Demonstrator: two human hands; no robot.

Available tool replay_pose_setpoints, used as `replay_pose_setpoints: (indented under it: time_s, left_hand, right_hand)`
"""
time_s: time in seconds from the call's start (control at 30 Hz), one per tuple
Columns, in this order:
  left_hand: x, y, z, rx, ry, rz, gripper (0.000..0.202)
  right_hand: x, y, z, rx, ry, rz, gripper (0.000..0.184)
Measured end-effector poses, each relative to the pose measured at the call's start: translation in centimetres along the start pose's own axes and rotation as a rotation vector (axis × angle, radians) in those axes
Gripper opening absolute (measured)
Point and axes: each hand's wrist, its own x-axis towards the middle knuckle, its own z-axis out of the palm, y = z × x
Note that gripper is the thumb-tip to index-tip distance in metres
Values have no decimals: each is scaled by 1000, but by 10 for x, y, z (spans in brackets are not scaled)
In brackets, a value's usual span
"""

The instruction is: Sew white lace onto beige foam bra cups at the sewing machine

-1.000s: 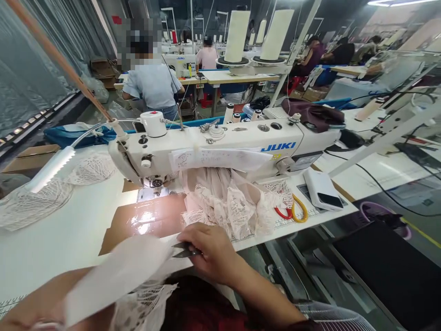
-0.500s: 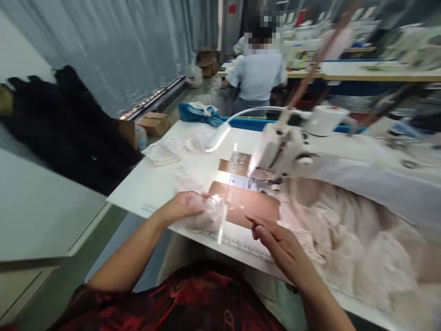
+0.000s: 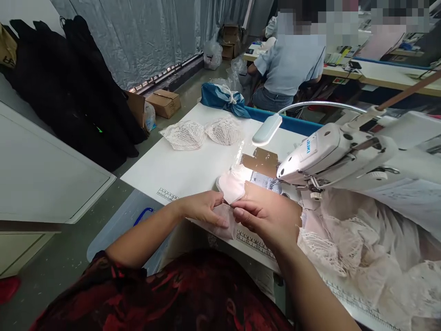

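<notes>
My left hand (image 3: 202,209) and my right hand (image 3: 267,214) meet at the front edge of the white sewing table (image 3: 179,172). Both pinch a small pale pink fabric piece (image 3: 231,186) with a lace edge, held just in front of the needle area. The white sewing machine (image 3: 339,154) stands to the right, its head over the lit needle plate (image 3: 262,180). A heap of pink lace fabric (image 3: 358,248) lies under my right forearm and beyond it to the right.
Two white lace cups (image 3: 201,133) lie at the table's far left, with a blue cloth bundle (image 3: 223,99) behind them. A gooseneck lamp (image 3: 267,130) shines on the plate. A person in a light blue shirt (image 3: 292,64) sits ahead. Black garments (image 3: 69,92) hang at left, cardboard boxes (image 3: 163,102) on the floor.
The view swung left from the machine's right side. My right hand, which held small snips a second ago, has joined my left hand on the fabric piece, now closer to the needle.
</notes>
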Motion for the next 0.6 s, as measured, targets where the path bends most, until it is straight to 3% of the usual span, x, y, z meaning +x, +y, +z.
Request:
replay_pose_setpoints:
  time_s: [0.13, 0.23, 0.37, 0.43, 0.5, 0.57, 0.6]
  left_hand:
    - [2, 3, -1, 56, -7, 51, 56]
    - [0, 7, -4, 66, 14, 70, 70]
    - [-12, 11, -5, 28, 15, -31, 49]
    - [-17, 15, -1, 22, 51, -23, 40]
    - [-18, 21, 7, 47, 54, 20, 37]
    - [-13, 26, 20, 156, 43, 99, 35]
    - [-9, 29, 27, 233, 46, 153, 33]
  right_hand:
    - [2, 3, 3, 29, 2, -35, 34]
    - [-7, 12, -7, -84, 83, -63, 37]
    - [-33, 36, -40, -576, 401, -135, 36]
    - [-46, 51, -58, -898, 589, -189, 33]
    - [-57, 59, -68, -1055, 703, -253, 31]
    - [-64, 58, -64, -920, 659, -301, 32]
    - [-65, 53, -57, -765, 551, -307, 38]
